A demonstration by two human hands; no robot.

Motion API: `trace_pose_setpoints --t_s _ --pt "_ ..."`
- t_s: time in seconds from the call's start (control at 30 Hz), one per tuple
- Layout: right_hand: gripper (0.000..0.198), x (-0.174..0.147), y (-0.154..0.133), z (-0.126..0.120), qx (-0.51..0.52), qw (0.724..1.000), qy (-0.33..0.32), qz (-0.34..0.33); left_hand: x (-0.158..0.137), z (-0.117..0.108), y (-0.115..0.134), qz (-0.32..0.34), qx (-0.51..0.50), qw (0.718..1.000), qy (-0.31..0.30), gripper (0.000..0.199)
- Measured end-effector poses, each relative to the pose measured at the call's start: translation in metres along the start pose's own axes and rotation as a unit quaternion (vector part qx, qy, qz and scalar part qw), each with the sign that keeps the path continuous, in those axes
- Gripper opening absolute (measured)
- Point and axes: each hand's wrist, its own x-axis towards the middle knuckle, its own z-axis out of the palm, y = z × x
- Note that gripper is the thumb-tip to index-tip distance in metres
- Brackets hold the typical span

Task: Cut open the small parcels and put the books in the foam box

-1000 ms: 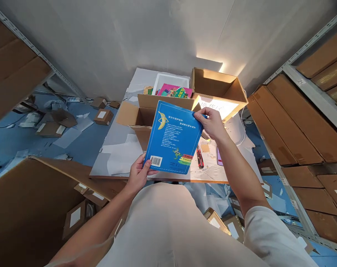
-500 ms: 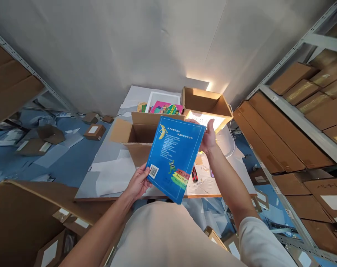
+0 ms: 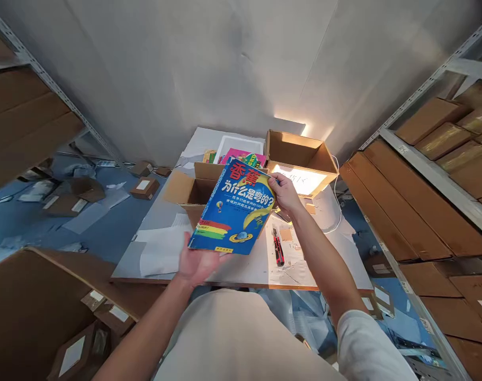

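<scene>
A blue children's book (image 3: 241, 211) is held tilted in front of me, its front cover with a banana, a ringed planet and large red and white lettering facing up. My right hand (image 3: 284, 191) pinches its upper right corner, thumb on the cover. Under the lower left corner lies my left hand (image 3: 199, 259), palm up, with the thumb raised at the book's edge and the fingers partly hidden beneath. Just behind the book stands an open cardboard box (image 3: 197, 190), partly covered by it. More colourful books (image 3: 247, 157) lie at the back by a white tray (image 3: 241, 142).
A second open carton (image 3: 298, 153) with a white label sits at the table's back right. A red and black utility knife (image 3: 278, 247) lies on the table (image 3: 241, 272). Shelves of cartons (image 3: 419, 196) flank the right; a large box (image 3: 66, 286) stands at lower left.
The book has been turned over from its back cover to its front. My left hand has shifted from pinching the lower left edge to lying palm up beneath it.
</scene>
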Motion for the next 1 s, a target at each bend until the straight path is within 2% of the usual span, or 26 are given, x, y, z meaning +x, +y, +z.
trace_pose_setpoints --t_s 0.1,0.17,0.23,0.37,0.43,0.5,0.53,0.57,0.63,0.67,0.7,0.73,0.77,0.8,0.87,1.0 --pt "0.042 0.001 -0.005 -0.004 -0.053 0.998 0.014 -0.012 -0.008 -0.005 0.011 0.071 0.115 0.986 0.096 0.078" --pt "0.039 0.001 -0.005 -0.007 -0.076 0.997 0.010 -0.017 -0.009 -0.010 0.011 0.085 0.188 0.965 0.163 0.071" --pt "0.038 -0.001 -0.005 -0.011 -0.087 0.996 -0.007 -0.015 -0.007 -0.014 0.008 0.086 0.213 0.954 0.192 0.069" --pt "0.041 -0.007 -0.015 -0.026 -0.110 0.988 -0.099 0.040 0.003 -0.019 0.014 0.099 0.231 0.950 0.186 0.067" --pt "0.045 -0.009 -0.024 -0.034 -0.126 0.981 -0.135 0.061 0.012 -0.021 0.028 0.104 0.269 0.944 0.161 0.066" --pt "0.047 -0.010 -0.032 -0.041 -0.127 0.982 -0.128 0.050 0.024 -0.020 0.050 0.131 0.352 0.920 0.113 0.065" --pt "0.046 -0.010 -0.034 -0.043 -0.123 0.985 -0.114 0.036 0.031 -0.017 0.063 0.164 0.413 0.891 0.089 0.067" --pt "0.044 -0.010 -0.035 -0.045 -0.119 0.988 -0.099 0.020 0.038 -0.014 0.077 0.208 0.487 0.845 0.074 0.068" --pt "0.041 -0.011 -0.036 -0.048 -0.117 0.990 -0.075 0.000 0.054 -0.006 0.101 0.294 0.646 0.698 0.094 0.063" --pt "0.040 -0.011 -0.036 -0.049 -0.117 0.991 -0.063 -0.003 0.061 -0.002 0.110 0.295 0.719 0.622 0.096 0.063" --pt "0.040 -0.012 -0.035 -0.051 -0.114 0.992 -0.051 -0.004 0.068 0.000 0.117 0.268 0.782 0.554 0.093 0.064" --pt "0.041 -0.012 -0.035 -0.053 -0.109 0.993 -0.037 -0.003 0.073 0.001 0.122 0.217 0.833 0.503 0.078 0.063" --pt "0.041 -0.013 -0.035 -0.055 -0.101 0.995 -0.022 -0.004 0.077 0.001 0.125 0.158 0.868 0.468 0.058 0.062" --pt "0.042 -0.013 -0.035 -0.057 -0.089 0.996 -0.004 -0.006 0.080 -0.001 0.126 0.102 0.889 0.445 0.038 0.059" --pt "0.042 -0.012 -0.036 -0.061 -0.056 0.998 0.040 -0.016 0.078 -0.008 0.124 0.031 0.906 0.422 0.001 0.056" --pt "0.029 -0.002 -0.039 -0.059 0.037 0.990 0.131 -0.023 0.054 -0.025 0.108 0.001 0.912 0.408 -0.041 0.056"
